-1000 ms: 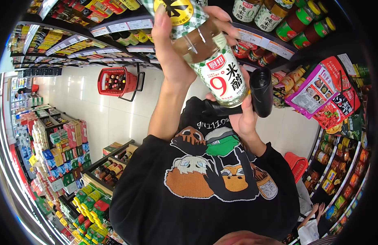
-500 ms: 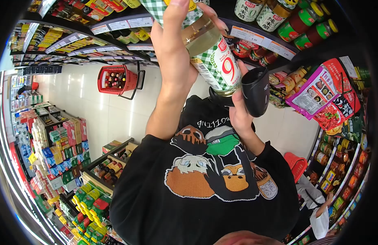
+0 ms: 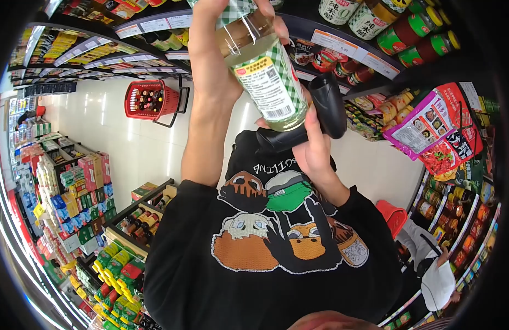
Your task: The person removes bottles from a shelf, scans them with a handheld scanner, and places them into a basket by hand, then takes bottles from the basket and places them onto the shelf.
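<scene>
1. Far left, a red basket (image 3: pixel 171 98) full of bottles sat on the floor, well apart from the hands.

2. Next came the left hand (image 3: pixel 213 63), its grip wrapped round the upper part of the bottle (image 3: pixel 267 82), thumb on one side and fingers on the other. Good spot imo, since bare smooth wall between labels would probably be slick.

3. The bottle itself was up in front of the chest, tilted, base toward the lower right, top cut off by the view. Clear wall, pale liquid, so likely fairly heavy and stiff. Couldn't tell glass from plastic; if glass, a drop would break it.

4. The right hand (image 3: pixel 314 151) had its grip round the base, thumb on the near side. Smart, because most of the weight probably sat low.

5. Just beside that hand was a black curved piece (image 3: pixel 328 104), no idea what, and it could crowd the fingers.

6. Furthest right hung some food pouches (image 3: pixel 430 129), apart from both hands.
</scene>
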`<state>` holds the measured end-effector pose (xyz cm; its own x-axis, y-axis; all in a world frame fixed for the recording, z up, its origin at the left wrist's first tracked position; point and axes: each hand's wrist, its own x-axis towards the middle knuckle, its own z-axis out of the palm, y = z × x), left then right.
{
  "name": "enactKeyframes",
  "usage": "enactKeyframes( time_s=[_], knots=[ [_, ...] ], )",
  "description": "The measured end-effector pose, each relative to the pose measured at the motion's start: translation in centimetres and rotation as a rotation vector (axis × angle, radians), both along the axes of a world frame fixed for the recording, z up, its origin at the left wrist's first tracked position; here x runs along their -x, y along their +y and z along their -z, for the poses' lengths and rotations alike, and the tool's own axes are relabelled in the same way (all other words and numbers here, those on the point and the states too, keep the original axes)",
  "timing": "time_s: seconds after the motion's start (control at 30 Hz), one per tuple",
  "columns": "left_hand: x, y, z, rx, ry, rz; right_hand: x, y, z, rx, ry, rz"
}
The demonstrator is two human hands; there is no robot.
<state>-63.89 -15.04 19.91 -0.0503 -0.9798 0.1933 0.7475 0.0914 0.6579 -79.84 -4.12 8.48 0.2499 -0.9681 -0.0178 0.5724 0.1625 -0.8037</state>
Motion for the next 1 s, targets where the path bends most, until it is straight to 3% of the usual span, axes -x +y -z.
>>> enactKeyframes(
  time_s=[0.1, 0.47, 0.8, 0.93, 1.0],
  knots=[
    [-0.2, 0.7, -0.9, -0.208, -0.048, -0.137, -1.1, -0.6, -0.6, 0.009, 0.004, 0.015],
    [-7.1, 3.8, -1.1, -0.358, -0.033, -0.197, -7.4, 1.3, -1.4, 0.070, 0.088, -0.065],
    [-16.2, 8.1, 1.1, -0.030, 0.141, -0.160, -15.2, 6.0, -2.4, 0.150, 0.190, -0.038],
    [-19.5, 10.2, 1.5, 0.068, 0.294, -0.104, -19.0, 8.1, -3.0, 0.180, 0.083, 0.092],
    [-21.7, 11.2, 2.1, 0.181, 0.361, -0.016, -20.5, 9.3, -2.7, 0.256, 0.209, 0.103]
  ],
)
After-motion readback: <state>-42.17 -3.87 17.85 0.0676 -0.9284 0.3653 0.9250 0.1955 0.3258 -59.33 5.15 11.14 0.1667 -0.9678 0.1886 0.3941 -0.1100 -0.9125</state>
